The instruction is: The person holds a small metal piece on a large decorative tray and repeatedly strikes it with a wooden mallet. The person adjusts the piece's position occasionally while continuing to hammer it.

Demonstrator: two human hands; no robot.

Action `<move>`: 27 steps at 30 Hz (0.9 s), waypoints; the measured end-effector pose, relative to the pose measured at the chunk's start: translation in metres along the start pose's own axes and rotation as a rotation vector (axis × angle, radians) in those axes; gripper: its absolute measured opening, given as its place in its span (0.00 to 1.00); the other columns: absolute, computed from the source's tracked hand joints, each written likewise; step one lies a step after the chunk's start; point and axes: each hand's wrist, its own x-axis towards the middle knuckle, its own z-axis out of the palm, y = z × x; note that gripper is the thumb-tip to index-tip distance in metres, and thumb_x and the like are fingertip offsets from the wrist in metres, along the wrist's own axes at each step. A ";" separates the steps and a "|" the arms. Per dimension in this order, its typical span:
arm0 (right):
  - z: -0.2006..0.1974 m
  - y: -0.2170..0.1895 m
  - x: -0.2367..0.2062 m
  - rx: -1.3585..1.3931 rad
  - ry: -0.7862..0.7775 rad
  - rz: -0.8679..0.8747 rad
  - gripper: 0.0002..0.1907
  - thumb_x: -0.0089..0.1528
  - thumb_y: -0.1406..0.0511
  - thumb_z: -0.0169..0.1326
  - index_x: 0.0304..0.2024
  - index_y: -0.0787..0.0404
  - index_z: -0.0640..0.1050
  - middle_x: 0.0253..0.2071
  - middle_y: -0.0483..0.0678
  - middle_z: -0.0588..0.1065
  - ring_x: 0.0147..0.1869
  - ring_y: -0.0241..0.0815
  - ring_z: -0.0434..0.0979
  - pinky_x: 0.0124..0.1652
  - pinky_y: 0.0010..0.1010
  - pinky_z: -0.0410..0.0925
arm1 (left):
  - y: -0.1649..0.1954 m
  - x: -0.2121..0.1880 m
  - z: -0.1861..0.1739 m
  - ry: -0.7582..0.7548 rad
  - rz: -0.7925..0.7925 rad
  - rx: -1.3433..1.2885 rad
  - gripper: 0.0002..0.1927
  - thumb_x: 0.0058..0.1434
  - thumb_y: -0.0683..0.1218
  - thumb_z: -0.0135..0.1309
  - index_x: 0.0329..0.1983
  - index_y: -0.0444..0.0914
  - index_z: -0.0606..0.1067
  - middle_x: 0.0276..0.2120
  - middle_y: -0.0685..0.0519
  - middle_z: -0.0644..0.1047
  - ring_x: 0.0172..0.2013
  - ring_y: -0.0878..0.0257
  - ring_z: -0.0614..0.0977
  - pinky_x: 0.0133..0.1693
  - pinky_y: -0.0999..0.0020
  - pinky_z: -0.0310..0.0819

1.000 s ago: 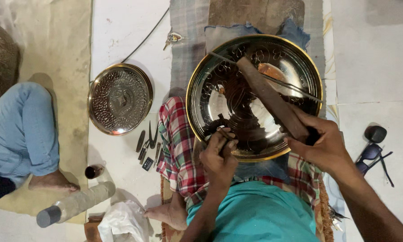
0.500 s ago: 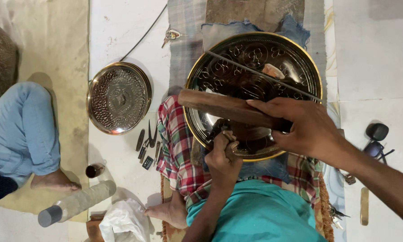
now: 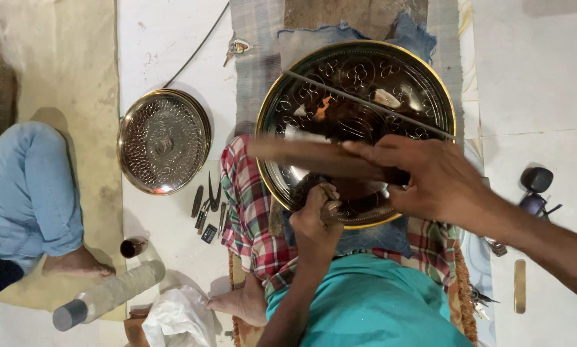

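A large round engraved metal tray (image 3: 429, 83) with a gold rim rests against my lap. My right hand (image 3: 429, 180) grips a wooden mallet (image 3: 301, 154), raised and lying crosswise over the tray, blurred by motion. My left hand (image 3: 317, 215) pinches a small metal chisel (image 3: 330, 193) whose tip stands on the tray's lower part. A thin rod (image 3: 365, 103) lies slantwise across the tray.
A smaller engraved tray (image 3: 164, 141) lies on the floor at left, with several small punches (image 3: 208, 205) beside it. Another person's blue-trousered leg (image 3: 28, 193) is at far left. A grey roll (image 3: 108, 295), small cup (image 3: 133, 247), white bag (image 3: 179, 318), and dark tools (image 3: 535, 189) surround me.
My right hand has swung the mallet from pointing up over the tray to lying crosswise and to the left. The left hand keeps the chisel on the tray.
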 end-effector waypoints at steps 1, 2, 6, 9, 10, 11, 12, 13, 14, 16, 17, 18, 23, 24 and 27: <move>0.000 0.001 -0.001 -0.045 -0.014 -0.002 0.48 0.46 0.67 0.63 0.69 0.35 0.70 0.46 0.40 0.78 0.24 0.38 0.76 0.23 0.33 0.70 | 0.001 0.002 -0.001 -0.017 -0.009 0.028 0.22 0.48 0.31 0.52 0.49 0.32 0.75 0.38 0.42 0.83 0.41 0.54 0.89 0.42 0.65 0.84; 0.000 0.002 -0.002 -0.089 -0.026 -0.005 0.48 0.44 0.67 0.64 0.68 0.35 0.70 0.48 0.39 0.78 0.24 0.38 0.76 0.22 0.34 0.69 | 0.002 0.003 -0.002 -0.034 -0.016 0.058 0.22 0.48 0.31 0.53 0.48 0.32 0.76 0.37 0.42 0.83 0.41 0.54 0.89 0.41 0.65 0.83; -0.001 0.006 -0.003 -0.096 -0.202 0.224 0.50 0.47 0.67 0.62 0.71 0.27 0.68 0.46 0.32 0.79 0.22 0.39 0.76 0.26 0.34 0.70 | 0.004 0.007 -0.004 -0.060 -0.040 0.027 0.21 0.47 0.31 0.53 0.46 0.32 0.75 0.36 0.43 0.83 0.40 0.55 0.89 0.42 0.66 0.82; -0.002 0.012 -0.004 -0.009 -0.029 0.082 0.50 0.43 0.69 0.58 0.68 0.34 0.70 0.47 0.38 0.79 0.17 0.41 0.73 0.22 0.33 0.70 | 0.004 0.009 -0.004 -0.073 -0.045 0.044 0.20 0.47 0.31 0.52 0.46 0.32 0.75 0.37 0.44 0.83 0.40 0.56 0.88 0.42 0.68 0.82; -0.001 0.014 -0.005 -0.082 -0.087 0.100 0.50 0.43 0.69 0.59 0.69 0.32 0.70 0.43 0.39 0.78 0.19 0.40 0.74 0.24 0.32 0.70 | 0.004 0.009 -0.004 -0.081 -0.051 0.023 0.20 0.47 0.31 0.52 0.45 0.31 0.75 0.36 0.44 0.83 0.39 0.57 0.88 0.42 0.68 0.82; 0.000 0.016 -0.007 -0.157 -0.144 0.118 0.50 0.43 0.68 0.59 0.69 0.31 0.71 0.40 0.39 0.78 0.22 0.38 0.75 0.26 0.31 0.70 | 0.005 0.009 -0.004 -0.089 -0.056 0.001 0.20 0.46 0.30 0.51 0.45 0.31 0.75 0.36 0.44 0.83 0.38 0.57 0.88 0.43 0.69 0.82; 0.001 0.019 -0.009 -0.235 -0.200 0.131 0.50 0.44 0.68 0.59 0.69 0.29 0.71 0.36 0.40 0.78 0.24 0.36 0.76 0.28 0.30 0.70 | 0.005 0.009 -0.004 -0.048 -0.034 -0.008 0.19 0.49 0.30 0.51 0.45 0.32 0.75 0.36 0.45 0.83 0.39 0.58 0.89 0.43 0.69 0.82; 0.005 0.020 -0.012 -0.151 -0.152 0.151 0.50 0.44 0.69 0.58 0.69 0.30 0.71 0.39 0.39 0.78 0.24 0.37 0.76 0.28 0.31 0.71 | 0.006 0.008 -0.005 -0.009 -0.013 -0.013 0.17 0.51 0.29 0.50 0.44 0.32 0.76 0.37 0.45 0.84 0.40 0.59 0.89 0.43 0.69 0.83; 0.009 0.021 -0.015 -0.067 -0.100 0.174 0.49 0.44 0.70 0.58 0.69 0.30 0.72 0.43 0.37 0.79 0.24 0.38 0.77 0.27 0.31 0.72 | 0.006 0.008 -0.005 0.025 0.011 -0.021 0.16 0.53 0.29 0.49 0.44 0.32 0.77 0.37 0.46 0.85 0.40 0.60 0.89 0.43 0.69 0.83; 0.017 0.023 -0.021 0.094 0.033 0.147 0.48 0.45 0.71 0.56 0.69 0.35 0.72 0.43 0.39 0.79 0.25 0.39 0.78 0.28 0.32 0.73 | 0.007 0.006 -0.004 0.059 0.023 -0.113 0.16 0.54 0.28 0.48 0.45 0.30 0.75 0.38 0.46 0.84 0.40 0.60 0.88 0.45 0.69 0.83; 0.022 0.024 -0.023 0.177 0.112 0.098 0.46 0.46 0.71 0.56 0.68 0.40 0.71 0.40 0.42 0.79 0.27 0.40 0.78 0.29 0.32 0.73 | 0.006 0.006 -0.004 0.075 0.022 -0.156 0.16 0.54 0.27 0.47 0.46 0.29 0.74 0.38 0.46 0.83 0.39 0.61 0.88 0.46 0.68 0.83; 0.026 0.024 -0.024 0.260 0.186 0.048 0.45 0.46 0.71 0.55 0.68 0.44 0.71 0.37 0.46 0.79 0.29 0.40 0.78 0.30 0.32 0.73 | 0.006 0.005 -0.002 0.070 -0.009 -0.183 0.17 0.54 0.27 0.45 0.46 0.29 0.74 0.39 0.46 0.83 0.40 0.61 0.87 0.46 0.68 0.84; 0.034 0.024 -0.027 0.146 0.164 0.144 0.44 0.46 0.70 0.59 0.66 0.40 0.73 0.42 0.46 0.81 0.32 0.40 0.80 0.33 0.33 0.75 | 0.000 0.004 0.008 0.079 0.083 -0.068 0.18 0.52 0.25 0.43 0.45 0.28 0.72 0.42 0.43 0.82 0.43 0.59 0.88 0.47 0.69 0.85; 0.034 0.024 -0.028 0.120 0.190 0.097 0.43 0.45 0.70 0.58 0.65 0.42 0.74 0.44 0.46 0.81 0.32 0.40 0.80 0.34 0.33 0.75 | 0.000 0.003 0.009 0.095 0.093 -0.020 0.18 0.53 0.25 0.43 0.44 0.29 0.73 0.42 0.43 0.82 0.43 0.58 0.88 0.46 0.69 0.86; 0.034 0.023 -0.028 0.075 0.060 0.273 0.44 0.48 0.68 0.61 0.67 0.36 0.73 0.47 0.43 0.80 0.28 0.42 0.80 0.30 0.36 0.76 | -0.001 0.002 0.010 0.123 0.116 0.069 0.19 0.53 0.25 0.43 0.45 0.29 0.74 0.40 0.43 0.83 0.42 0.56 0.89 0.43 0.69 0.86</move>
